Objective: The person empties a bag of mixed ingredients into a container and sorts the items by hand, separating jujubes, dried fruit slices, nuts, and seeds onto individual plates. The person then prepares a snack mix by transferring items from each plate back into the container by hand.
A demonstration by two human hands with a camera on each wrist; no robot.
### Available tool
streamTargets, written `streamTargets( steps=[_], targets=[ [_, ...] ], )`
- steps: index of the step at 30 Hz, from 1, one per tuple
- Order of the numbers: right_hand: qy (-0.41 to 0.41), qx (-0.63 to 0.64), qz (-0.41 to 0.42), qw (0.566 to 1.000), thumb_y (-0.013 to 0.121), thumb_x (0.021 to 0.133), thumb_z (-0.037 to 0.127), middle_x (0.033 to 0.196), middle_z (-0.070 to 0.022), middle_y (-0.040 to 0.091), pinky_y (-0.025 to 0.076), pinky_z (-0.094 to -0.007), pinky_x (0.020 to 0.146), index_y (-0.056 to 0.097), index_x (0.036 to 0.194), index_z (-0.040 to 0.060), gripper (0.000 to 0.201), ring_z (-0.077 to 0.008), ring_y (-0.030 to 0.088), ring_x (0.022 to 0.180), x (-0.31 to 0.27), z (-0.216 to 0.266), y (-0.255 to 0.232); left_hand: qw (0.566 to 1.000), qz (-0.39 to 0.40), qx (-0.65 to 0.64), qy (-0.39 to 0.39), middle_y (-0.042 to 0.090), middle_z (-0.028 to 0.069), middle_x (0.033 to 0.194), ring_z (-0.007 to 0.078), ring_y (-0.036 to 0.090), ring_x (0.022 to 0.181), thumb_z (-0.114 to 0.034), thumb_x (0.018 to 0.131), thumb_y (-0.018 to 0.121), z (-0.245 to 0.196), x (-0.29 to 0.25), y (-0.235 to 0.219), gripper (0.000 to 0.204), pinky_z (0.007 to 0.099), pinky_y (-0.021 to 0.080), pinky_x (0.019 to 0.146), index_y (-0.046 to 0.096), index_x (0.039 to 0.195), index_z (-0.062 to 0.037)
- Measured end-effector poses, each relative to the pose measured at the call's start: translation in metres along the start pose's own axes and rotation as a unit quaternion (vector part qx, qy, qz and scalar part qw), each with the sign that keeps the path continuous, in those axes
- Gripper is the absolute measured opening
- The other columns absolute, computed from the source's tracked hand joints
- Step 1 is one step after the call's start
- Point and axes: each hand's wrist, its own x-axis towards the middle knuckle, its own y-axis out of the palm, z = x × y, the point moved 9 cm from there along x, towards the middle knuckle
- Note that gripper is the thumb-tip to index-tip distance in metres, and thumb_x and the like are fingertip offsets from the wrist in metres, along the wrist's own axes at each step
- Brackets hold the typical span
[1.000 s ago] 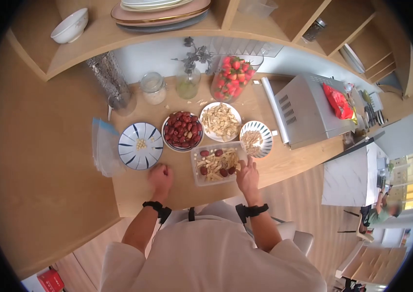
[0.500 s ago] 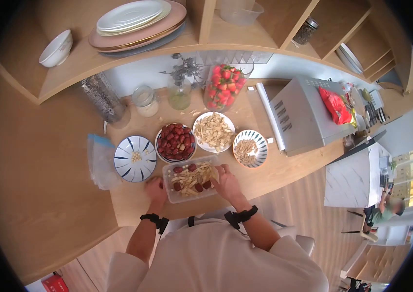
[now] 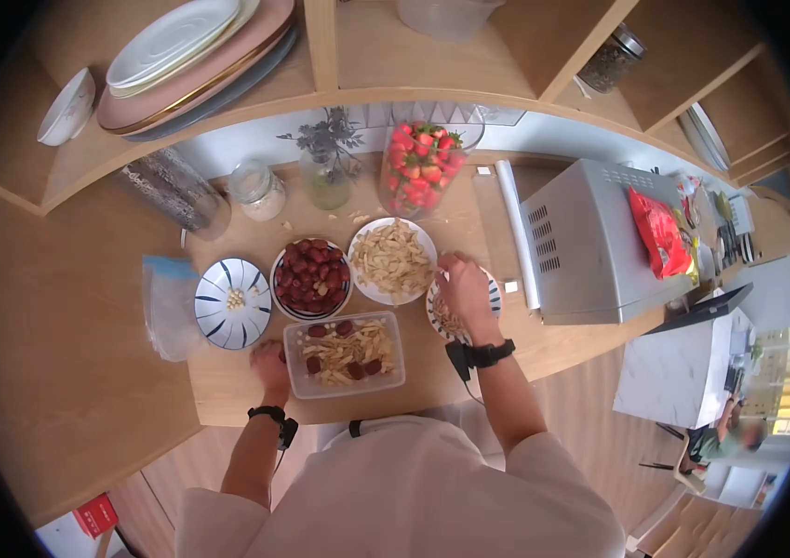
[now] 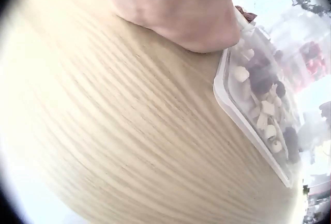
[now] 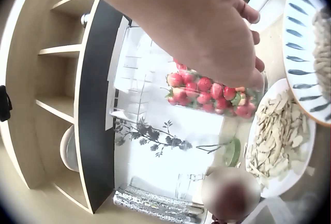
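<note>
A clear plastic container (image 3: 347, 386) holds pale slices, small round pieces and several red dates. My left hand (image 3: 270, 368) sits on the table at the container's left side, fingers curled in; in the left wrist view its fingers are hidden. My right hand (image 3: 467, 293) hangs over a striped bowl (image 3: 495, 302) of tan slender pieces. Its fingers are loosely bent near the edge of a white plate (image 3: 356, 279) heaped with pale slices; nothing shows between them. A bowl of red dates (image 3: 309, 277) stands behind the container.
To the left lie a blue-striped plate (image 3: 214, 321) with small pale pieces and a zip bag (image 3: 167, 307). Behind stand a glass jar (image 3: 255, 191), a vase (image 3: 325, 181) and a container of strawberries (image 3: 425, 167). A grey oven (image 3: 590, 251) borders the right, below a shelf (image 3: 227, 139).
The container has slid left along the table to beside my left hand. My right hand has left its right side and moved over the striped bowl. The head view has shifted.
</note>
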Motion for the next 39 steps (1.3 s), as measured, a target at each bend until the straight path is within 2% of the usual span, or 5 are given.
streamTargets(
  steps=[2,5,16,29,39],
  targets=[
    [0.001,-0.044,0.032,0.999,0.074,0.077,0.012,0.1,-0.0124,0.066,0.054,-0.0439,0.081,0.067,0.104,0.0073,0.028,-0.0319,0.065,0.095,0.016,-0.007,0.01,1.0,-0.019,0.015,-0.003,0.057,0.0071,0.073,0.0311,0.057,0.078,-0.014,0.072,0.06,-0.001,0.0,0.001,0.009,0.0448,0.043,0.075,0.054,0.066,-0.0097],
    [-0.019,-0.113,0.041,0.993,0.075,0.076,0.016,0.094,-0.0111,0.067,0.052,-0.0443,0.078,0.066,0.091,0.0068,0.02,-0.0321,0.065,0.092,0.033,-0.014,0.027,0.999,0.001,0.033,-0.023,0.058,0.0066,0.074,0.0305,0.058,0.08,-0.015,0.072,0.06,0.002,0.0,0.002,0.009,0.0436,0.044,0.077,0.055,0.066,-0.0102],
    [0.048,-0.2,0.22,0.953,0.076,0.077,0.033,0.097,-0.0121,0.07,0.05,-0.0469,0.084,0.065,0.101,0.0107,0.035,-0.0315,0.068,0.096,0.051,-0.032,0.08,0.998,0.001,0.051,-0.025,0.061,0.0062,0.078,0.0295,0.059,0.082,-0.016,0.073,0.061,-0.003,0.003,-0.004,0.01,0.0418,0.045,0.075,0.055,0.068,-0.01],
    [0.001,-0.228,0.151,0.962,0.068,0.083,0.022,0.088,-0.0118,0.07,0.049,-0.049,0.081,0.068,0.091,0.0105,0.014,-0.0328,0.07,0.086,0.049,-0.036,0.1,0.998,0.012,0.05,-0.026,0.062,0.0058,0.078,0.0293,0.06,0.083,-0.02,0.075,0.061,-0.006,0.005,-0.008,0.013,0.0414,0.045,0.075,0.057,0.069,-0.0107],
    [-0.001,-0.02,0.128,0.992,0.066,0.082,0.016,0.083,-0.0166,0.07,0.052,-0.0485,0.078,0.068,0.088,0.0088,0.01,-0.0349,0.069,0.082,0.049,-0.004,0.069,0.998,0.007,0.056,-0.015,0.06,0.0057,0.078,0.0285,0.059,0.082,-0.021,0.076,0.061,-0.01,0.006,-0.01,0.014,0.0411,0.044,0.074,0.055,0.069,-0.0105]
  ],
)
